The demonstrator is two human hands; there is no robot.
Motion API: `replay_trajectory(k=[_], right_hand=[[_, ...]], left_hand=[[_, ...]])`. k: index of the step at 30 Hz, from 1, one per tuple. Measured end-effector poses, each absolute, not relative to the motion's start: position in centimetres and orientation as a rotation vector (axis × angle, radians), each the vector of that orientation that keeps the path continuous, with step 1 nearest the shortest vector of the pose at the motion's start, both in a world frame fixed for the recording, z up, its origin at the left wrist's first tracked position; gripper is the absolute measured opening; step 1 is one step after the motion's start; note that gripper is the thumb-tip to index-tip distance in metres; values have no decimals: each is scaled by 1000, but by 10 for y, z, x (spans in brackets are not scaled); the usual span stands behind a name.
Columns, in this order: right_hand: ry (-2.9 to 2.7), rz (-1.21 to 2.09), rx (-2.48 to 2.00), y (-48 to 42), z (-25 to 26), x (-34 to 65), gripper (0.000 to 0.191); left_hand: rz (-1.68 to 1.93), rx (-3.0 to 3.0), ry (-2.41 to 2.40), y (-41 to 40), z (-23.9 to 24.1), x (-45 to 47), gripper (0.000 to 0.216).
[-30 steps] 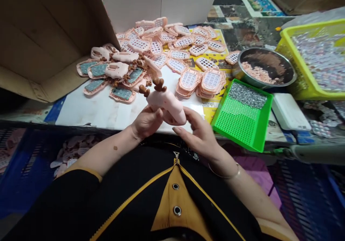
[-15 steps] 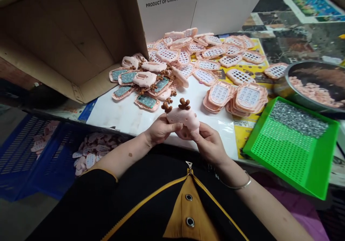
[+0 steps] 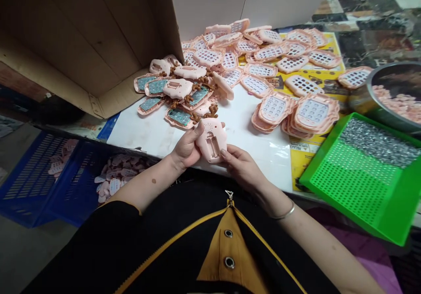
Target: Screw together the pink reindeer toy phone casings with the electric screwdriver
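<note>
Both hands hold one pink toy phone shell (image 3: 211, 139) with brown antlers, its back side with an open slot facing up. My left hand (image 3: 184, 148) grips its left edge, thumb on top. My right hand (image 3: 239, 166) supports it from below and the right, fingers curled on its lower edge. It hovers over the white sheet (image 3: 154, 134) at the table's front edge. Just beyond lies a heap of assembled pink shells with teal boards (image 3: 179, 93). Farther back and right spread several pink keypad fronts (image 3: 272, 68).
An open cardboard box (image 3: 79, 44) lies on its side at the left. A green perforated tray (image 3: 358, 171) with small metal pieces sits at the right, a metal bowl (image 3: 391, 94) with pink bits behind it. Blue crates (image 3: 42, 175) holding pink parts stand below the table.
The shell has been turned over, from antlers up with its rounded side showing to its back facing up. The camera view has shifted slightly left and down.
</note>
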State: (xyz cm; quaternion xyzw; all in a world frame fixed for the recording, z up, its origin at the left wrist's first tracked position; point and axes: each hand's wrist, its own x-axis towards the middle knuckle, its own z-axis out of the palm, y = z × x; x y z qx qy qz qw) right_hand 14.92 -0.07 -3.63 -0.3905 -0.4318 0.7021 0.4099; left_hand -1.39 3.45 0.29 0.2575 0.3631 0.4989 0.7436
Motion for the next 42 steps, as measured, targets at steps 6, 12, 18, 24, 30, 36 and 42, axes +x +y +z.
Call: replay_trajectory(k=[6, 12, 18, 24, 30, 36, 42], right_hand=[[-1155, 1429, -969, -10, -53, 153, 49], [-1329, 1115, -1011, -14, -52, 159, 39], [-1640, 609, -929, -15, -43, 168, 27], [-1701, 390, -832, -15, -28, 173, 51], [-1761, 281, -788, -15, -11, 165, 32], [-1798, 191, -798, -12, -9, 162, 32], [-1723, 180, -809, -4, -19, 166, 49]], left_hand=[[1029, 910, 936, 28, 16, -10, 47], [1005, 1150, 717, 24, 14, -24, 39], [1000, 985, 663, 20, 4, -29, 40], [1005, 979, 693, 20, 7, -23, 42], [951, 980, 699, 14, 8, -13, 31], [965, 1019, 709, 13, 13, -9, 33], [991, 850, 673, 20, 13, -7, 40]])
